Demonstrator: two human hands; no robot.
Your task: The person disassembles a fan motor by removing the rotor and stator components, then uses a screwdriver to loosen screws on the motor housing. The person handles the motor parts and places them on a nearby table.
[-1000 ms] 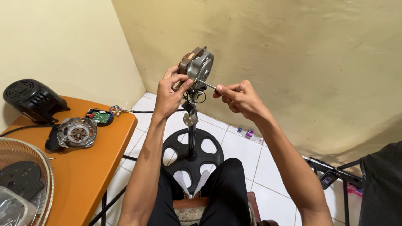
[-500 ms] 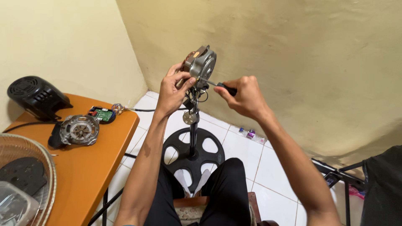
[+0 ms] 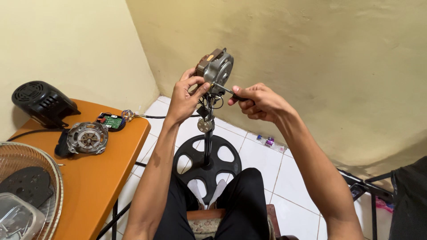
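Observation:
A grey metal fan motor point(image 3: 216, 67) sits on top of a thin black stand pole point(image 3: 207, 142) that rises from a round black base point(image 3: 207, 162) on the tiled floor. My left hand point(image 3: 184, 95) grips the motor's left side, thumb against its front. My right hand point(image 3: 255, 101) holds a screwdriver point(image 3: 227, 91) with a dark handle, its tip touching the motor's lower front. Wires hang under the motor.
An orange table point(image 3: 93, 178) at left carries a black motor cover point(image 3: 42, 102), a second metal motor part point(image 3: 86, 138), a small green circuit board point(image 3: 111, 121), a wire fan guard point(image 3: 31, 186) and a clear plastic piece point(image 3: 18, 220). A dark chair point(image 3: 400, 191) stands at right.
My right hand has shifted left toward the motor, bringing the screwdriver tip onto it. My left hand stays on the motor.

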